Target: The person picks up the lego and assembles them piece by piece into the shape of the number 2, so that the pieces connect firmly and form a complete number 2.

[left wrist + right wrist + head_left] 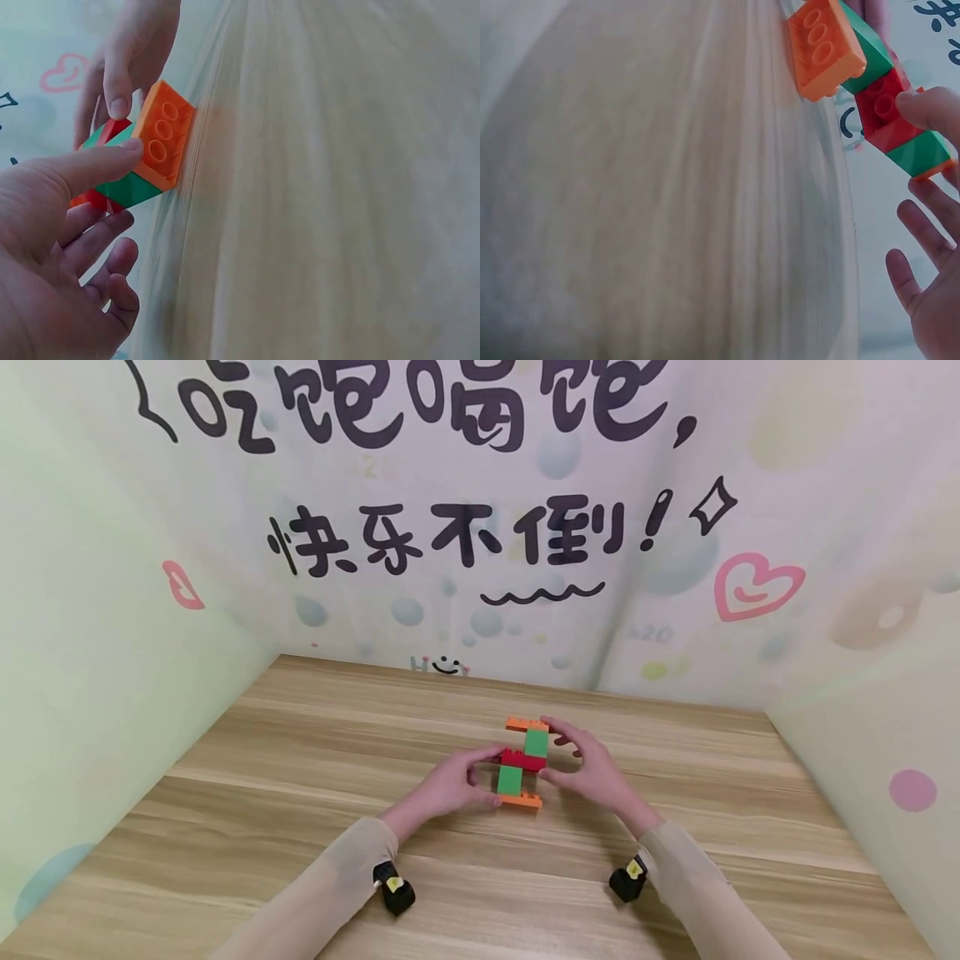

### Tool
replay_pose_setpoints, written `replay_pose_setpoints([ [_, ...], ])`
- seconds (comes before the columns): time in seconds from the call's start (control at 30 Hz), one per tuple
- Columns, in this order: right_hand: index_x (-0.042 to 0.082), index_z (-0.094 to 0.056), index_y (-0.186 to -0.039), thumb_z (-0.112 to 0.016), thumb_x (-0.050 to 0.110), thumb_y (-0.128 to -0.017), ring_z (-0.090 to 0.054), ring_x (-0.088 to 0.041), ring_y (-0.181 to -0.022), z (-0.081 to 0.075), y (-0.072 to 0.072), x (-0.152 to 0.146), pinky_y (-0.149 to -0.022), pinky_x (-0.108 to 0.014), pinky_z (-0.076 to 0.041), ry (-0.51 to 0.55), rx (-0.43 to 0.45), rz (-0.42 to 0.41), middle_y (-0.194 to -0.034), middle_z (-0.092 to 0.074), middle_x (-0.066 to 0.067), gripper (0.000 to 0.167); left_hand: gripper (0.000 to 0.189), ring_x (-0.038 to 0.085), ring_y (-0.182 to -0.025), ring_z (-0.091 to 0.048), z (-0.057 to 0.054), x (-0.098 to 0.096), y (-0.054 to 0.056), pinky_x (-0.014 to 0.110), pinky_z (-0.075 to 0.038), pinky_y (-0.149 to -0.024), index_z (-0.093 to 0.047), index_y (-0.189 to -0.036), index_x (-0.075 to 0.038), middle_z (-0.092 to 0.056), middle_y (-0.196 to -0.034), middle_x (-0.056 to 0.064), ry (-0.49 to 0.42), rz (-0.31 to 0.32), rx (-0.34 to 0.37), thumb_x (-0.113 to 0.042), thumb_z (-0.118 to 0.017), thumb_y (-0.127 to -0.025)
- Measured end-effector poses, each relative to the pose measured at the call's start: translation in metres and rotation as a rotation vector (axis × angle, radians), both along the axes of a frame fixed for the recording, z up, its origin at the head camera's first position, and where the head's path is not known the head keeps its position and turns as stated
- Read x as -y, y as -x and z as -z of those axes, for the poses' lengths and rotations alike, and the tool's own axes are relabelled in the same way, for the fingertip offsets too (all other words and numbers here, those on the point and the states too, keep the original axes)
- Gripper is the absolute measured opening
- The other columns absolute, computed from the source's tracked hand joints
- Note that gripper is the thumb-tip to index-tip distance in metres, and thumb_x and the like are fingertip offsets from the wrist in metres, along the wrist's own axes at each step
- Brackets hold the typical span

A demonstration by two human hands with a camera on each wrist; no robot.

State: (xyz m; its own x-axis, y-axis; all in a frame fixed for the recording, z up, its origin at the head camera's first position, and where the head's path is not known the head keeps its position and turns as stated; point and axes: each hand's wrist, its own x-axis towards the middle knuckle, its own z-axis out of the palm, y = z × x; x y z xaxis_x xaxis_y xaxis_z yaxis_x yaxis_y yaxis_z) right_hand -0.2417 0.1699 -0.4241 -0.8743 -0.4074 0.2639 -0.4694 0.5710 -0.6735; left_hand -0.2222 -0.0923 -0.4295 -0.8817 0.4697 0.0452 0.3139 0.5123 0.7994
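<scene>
One joined figure of toy building bricks is between both hands in the head view. A red brick (525, 762) forms its middle, with a green brick (536, 743) on the far side and another green brick (510, 780) on the near side. Orange bricks cap the far end (517, 723) and the near end (525, 801). My left hand (452, 781) pinches the figure, thumb at the near orange and green bricks, index finger at the red. My right hand (592, 770) has its thumb on the red brick (881, 109) and index finger at the far end. Whether the figure touches the table cannot be told.
The wood-grain table (300, 777) extends on all sides of the hands. Behind it hangs a pale printed backdrop (450, 610) with dark lettering. Light side walls stand left and right. A small black device (397, 893) hangs at the left sleeve, another (628, 881) at the right.
</scene>
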Motion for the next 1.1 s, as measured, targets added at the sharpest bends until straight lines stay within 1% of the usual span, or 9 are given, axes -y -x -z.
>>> replay_pose_setpoints([
  [0.13, 0.025, -0.037, -0.153, -0.079, 0.024, -0.084, -0.055, -0.036, -0.123, 0.000, 0.000, -0.001, -0.096, -0.058, -0.048, -0.029, 0.009, -0.001, -0.149, -0.050, -0.012, 0.081, 0.079, 0.013, -0.066, -0.041, -0.001, -0.001, 0.001, 0.021, -0.034, -0.055, -0.045, -0.149, -0.018, -0.061, -0.100, 0.016, 0.030, -0.009, 0.021, -0.021, -0.083, -0.079],
  [0.3, 0.024, -0.034, -0.154, -0.077, 0.027, -0.086, -0.056, -0.034, -0.124, 0.001, 0.001, -0.002, -0.098, -0.058, -0.048, -0.059, 0.029, -0.004, -0.151, -0.049, -0.011, 0.081, 0.078, 0.013, -0.067, -0.043, -0.002, 0.000, 0.002, 0.022, -0.036, -0.055, -0.047, -0.148, -0.020, -0.063, -0.117, 0.012, 0.054, -0.017, 0.036, -0.024, -0.083, -0.080],
  [0.4, 0.023, -0.034, -0.154, -0.076, 0.031, -0.087, -0.055, -0.034, -0.125, 0.001, 0.002, -0.003, -0.099, -0.059, -0.047, -0.077, 0.050, -0.010, -0.150, -0.049, -0.011, 0.080, 0.075, 0.013, -0.067, -0.044, -0.002, 0.001, 0.003, 0.022, -0.038, -0.055, -0.049, -0.147, -0.019, -0.061, -0.128, 0.009, 0.060, -0.012, 0.037, -0.025, -0.083, -0.080],
  [0.57, 0.017, -0.035, -0.154, -0.074, 0.032, -0.088, -0.055, -0.036, -0.125, 0.005, 0.005, -0.008, -0.100, -0.057, -0.048, -0.114, 0.054, -0.034, -0.147, -0.053, -0.012, 0.078, 0.072, 0.013, -0.064, -0.044, -0.001, 0.002, 0.003, 0.023, -0.039, -0.054, -0.051, -0.145, -0.018, -0.062, -0.127, 0.009, 0.068, 0.002, 0.050, -0.027, -0.082, -0.080],
  [0.7, 0.014, -0.035, -0.154, -0.074, 0.034, -0.089, -0.056, -0.035, -0.126, 0.007, 0.007, -0.010, -0.102, -0.056, -0.048, -0.139, 0.074, -0.047, -0.145, -0.055, -0.013, 0.078, 0.071, 0.012, -0.064, -0.044, -0.001, 0.002, 0.004, 0.023, -0.039, -0.054, -0.052, -0.144, -0.019, -0.064, -0.120, 0.009, 0.075, 0.010, 0.072, -0.029, -0.082, -0.081],
  [0.8, 0.011, -0.036, -0.153, -0.073, 0.036, -0.089, -0.056, -0.037, -0.128, 0.006, 0.007, -0.011, -0.104, -0.056, -0.046, -0.144, 0.102, -0.059, -0.147, -0.053, -0.014, 0.078, 0.070, 0.011, -0.063, -0.043, -0.001, 0.004, 0.003, 0.022, -0.038, -0.054, -0.053, -0.144, -0.020, -0.064, -0.122, 0.008, 0.075, 0.021, 0.075, -0.030, -0.082, -0.081],
  [0.93, 0.011, -0.036, -0.153, -0.073, 0.037, -0.089, -0.054, -0.035, -0.131, 0.005, 0.006, -0.012, -0.107, -0.056, -0.043, -0.142, 0.148, -0.064, -0.147, -0.053, -0.014, 0.079, 0.067, 0.010, -0.060, -0.042, -0.001, 0.005, 0.003, 0.021, -0.037, -0.053, -0.054, -0.142, -0.024, -0.061, -0.135, 0.004, 0.066, 0.039, 0.070, -0.031, -0.081, -0.081],
  [1.0, 0.012, -0.037, -0.153, -0.073, 0.038, -0.088, -0.054, -0.033, -0.132, 0.005, 0.006, -0.012, -0.109, -0.055, -0.042, -0.146, 0.169, -0.058, -0.146, -0.055, -0.013, 0.079, 0.065, 0.010, -0.059, -0.041, 0.000, 0.005, 0.003, 0.021, -0.037, -0.054, -0.055, -0.142, -0.025, -0.060, -0.137, 0.004, 0.058, 0.053, 0.064, -0.031, -0.081, -0.082],
  [1.1, 0.012, -0.038, -0.152, -0.073, 0.040, -0.088, -0.053, -0.032, -0.133, 0.007, 0.006, -0.012, -0.111, -0.055, -0.040, -0.166, 0.169, -0.055, -0.145, -0.056, -0.013, 0.078, 0.064, 0.009, -0.059, -0.041, 0.000, 0.006, 0.004, 0.021, -0.037, -0.056, -0.055, -0.141, -0.025, -0.061, -0.138, 0.003, 0.053, 0.073, 0.053, -0.031, -0.080, -0.083],
])
